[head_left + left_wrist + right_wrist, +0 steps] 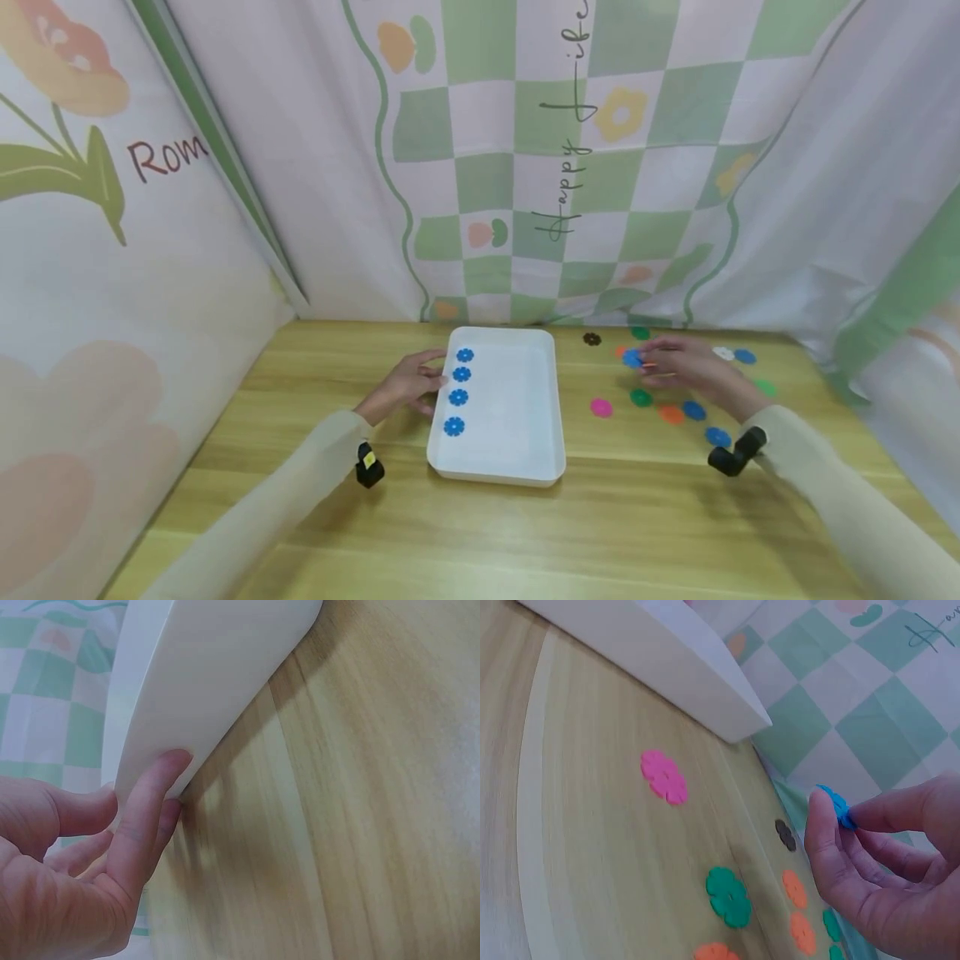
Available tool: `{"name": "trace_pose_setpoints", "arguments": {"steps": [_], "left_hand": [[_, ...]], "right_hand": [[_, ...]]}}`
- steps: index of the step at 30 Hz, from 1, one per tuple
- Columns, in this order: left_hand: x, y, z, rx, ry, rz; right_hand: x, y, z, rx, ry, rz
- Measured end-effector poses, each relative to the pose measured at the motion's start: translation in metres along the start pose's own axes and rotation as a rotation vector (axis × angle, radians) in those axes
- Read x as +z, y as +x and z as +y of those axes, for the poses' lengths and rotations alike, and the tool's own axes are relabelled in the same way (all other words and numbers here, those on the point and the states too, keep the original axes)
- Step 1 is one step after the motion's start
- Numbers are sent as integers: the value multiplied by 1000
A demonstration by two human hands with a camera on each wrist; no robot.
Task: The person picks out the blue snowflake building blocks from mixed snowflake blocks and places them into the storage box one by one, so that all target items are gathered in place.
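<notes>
A white tray (504, 408) stands on the table with several blue flower-shaped discs (458, 397) in a column along its left side. At the tray's left edge my left hand (408, 383) holds it. In the left wrist view the thumb (86, 812) is at the rim and a fingertip (174, 759) lies on the outer wall. To the right of the tray, my right hand (682, 364) pinches a blue flower-shaped disc (835, 805) between thumb and finger, raised above the table.
Loose flower-shaped discs lie right of the tray, among them a pink one (602, 407), a green one (641, 397), an orange one (672, 414), a brown one (592, 339) and a white one (723, 353). A checked curtain (547, 167) hangs behind the wooden table (480, 542).
</notes>
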State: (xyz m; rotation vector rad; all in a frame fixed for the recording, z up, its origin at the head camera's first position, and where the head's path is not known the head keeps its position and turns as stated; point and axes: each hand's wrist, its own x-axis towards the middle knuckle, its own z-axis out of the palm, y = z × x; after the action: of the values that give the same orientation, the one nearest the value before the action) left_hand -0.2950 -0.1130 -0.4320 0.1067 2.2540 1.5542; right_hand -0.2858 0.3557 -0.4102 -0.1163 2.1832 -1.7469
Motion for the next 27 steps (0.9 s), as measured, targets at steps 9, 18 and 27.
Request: {"name": "trace_pose_setpoints", "arguments": {"steps": [9,18,27], "left_hand": [[1,-1,1,20,6,-8],[1,0,0,1,10,6],[2,0,5,-11,2,19]], "right_hand": [[21,9,-11,27,-14,-65],[55,30,-34,14,-44,-118],[105,60,-52,21,-9,-177]]}}
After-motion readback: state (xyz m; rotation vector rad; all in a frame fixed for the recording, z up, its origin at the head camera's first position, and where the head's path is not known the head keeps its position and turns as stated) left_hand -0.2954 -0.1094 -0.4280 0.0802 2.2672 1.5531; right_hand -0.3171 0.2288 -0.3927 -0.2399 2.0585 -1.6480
